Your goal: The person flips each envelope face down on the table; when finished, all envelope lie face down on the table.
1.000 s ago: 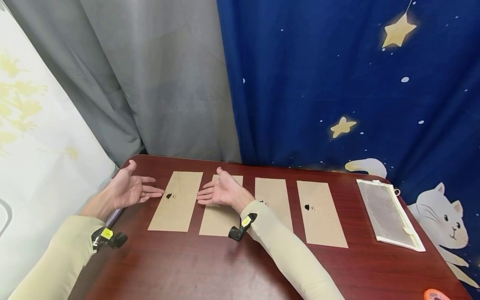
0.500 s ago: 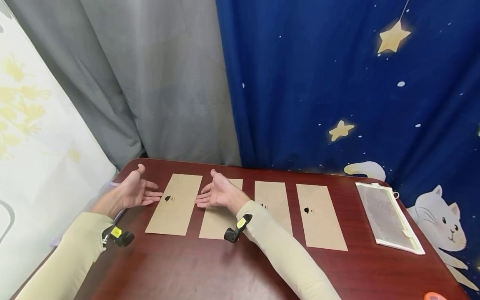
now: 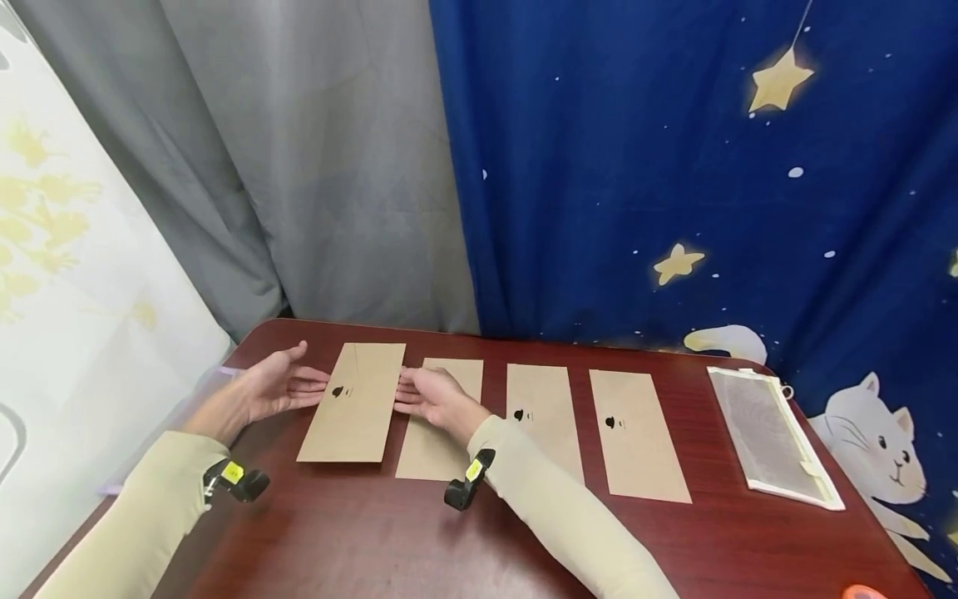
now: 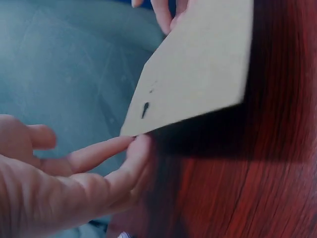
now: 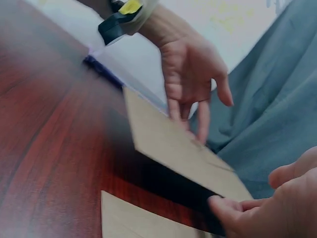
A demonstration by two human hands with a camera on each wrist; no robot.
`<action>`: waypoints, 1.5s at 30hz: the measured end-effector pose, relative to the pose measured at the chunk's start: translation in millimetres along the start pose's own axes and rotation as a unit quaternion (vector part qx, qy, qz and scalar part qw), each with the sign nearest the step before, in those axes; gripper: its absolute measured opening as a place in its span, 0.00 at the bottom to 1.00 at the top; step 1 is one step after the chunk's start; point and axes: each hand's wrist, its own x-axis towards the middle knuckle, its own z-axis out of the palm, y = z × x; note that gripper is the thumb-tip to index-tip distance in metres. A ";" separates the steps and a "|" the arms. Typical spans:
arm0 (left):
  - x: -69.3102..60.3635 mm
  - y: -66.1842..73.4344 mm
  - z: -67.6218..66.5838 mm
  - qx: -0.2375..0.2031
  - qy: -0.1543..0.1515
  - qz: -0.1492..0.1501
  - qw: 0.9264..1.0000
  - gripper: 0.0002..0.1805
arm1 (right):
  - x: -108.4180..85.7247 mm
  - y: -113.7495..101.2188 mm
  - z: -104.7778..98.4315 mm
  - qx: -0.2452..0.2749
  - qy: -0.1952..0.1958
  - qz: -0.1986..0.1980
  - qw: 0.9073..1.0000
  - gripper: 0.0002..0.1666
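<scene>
A tan paper rectangle with a small black hat print, leftmost of the row, is raised off the dark red table between both hands. My left hand touches its left edge with extended fingers, thumb held away. At its right edge are the fingers of my right hand, above the second tan rectangle. The left wrist view shows the lifted sheet tilted, with left fingertips at its edge. In the right wrist view, right fingertips support the near edge, thumb apart.
Two more tan rectangles lie to the right. Beyond them is a white-edged mesh pouch, and an orange object is at the bottom right. Grey and blue curtains hang behind the table.
My right hand has moved down to the leftmost sheet's right edge, and my left hand has shifted slightly right. That sheet has risen from the table, with a shadow beneath it.
</scene>
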 end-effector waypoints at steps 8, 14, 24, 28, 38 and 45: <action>-7.4 -3.2 16.2 -0.001 0.093 0.097 0.991 0.15 | -5.2 5.7 -0.2 -0.044 0.044 -0.090 0.994 0.18; -13.3 -5.1 19.8 -0.031 0.105 0.107 0.988 0.13 | -9.8 7.9 2.1 -0.021 0.048 -0.140 0.989 0.18; -20.7 -7.0 17.9 -0.071 0.085 0.133 0.985 0.18 | -11.3 14.3 8.5 -0.025 0.076 -0.176 0.981 0.18; -28.3 -0.9 21.8 -0.071 0.090 0.130 0.985 0.19 | -9.6 18.2 8.1 -0.023 0.073 -0.168 0.983 0.18; -42.4 20.2 38.0 -0.061 0.099 0.138 0.984 0.18 | -3.4 14.3 2.5 0.010 0.056 -0.140 0.988 0.19; -47.4 31.2 43.4 -0.058 0.105 0.153 0.981 0.20 | -12.1 -8.7 3.5 -0.169 0.030 -0.169 0.970 0.17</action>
